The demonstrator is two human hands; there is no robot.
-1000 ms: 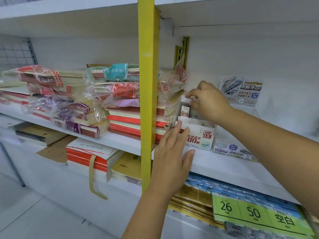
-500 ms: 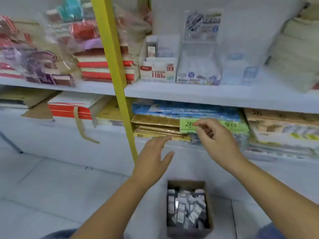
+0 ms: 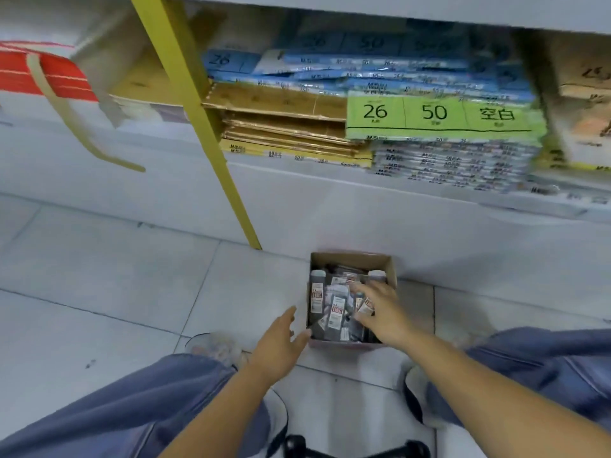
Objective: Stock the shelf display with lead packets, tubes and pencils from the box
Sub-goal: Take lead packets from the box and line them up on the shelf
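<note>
Shelving [image 3: 330,193] fills the far side, paper packs stacked on it, a green pack [image 3: 443,115] at right. On the tiled floor [image 3: 99,276] sits the cardboard box [image 3: 393,266], close against the shelf base, full of lead packets [image 3: 334,312]. Right hand [image 3: 383,312] is inside, fingers over the packets, and I cannot tell if they grip one. Left hand [image 3: 277,348] hovers just left of the box, fingers straight, loosely apart.
</note>
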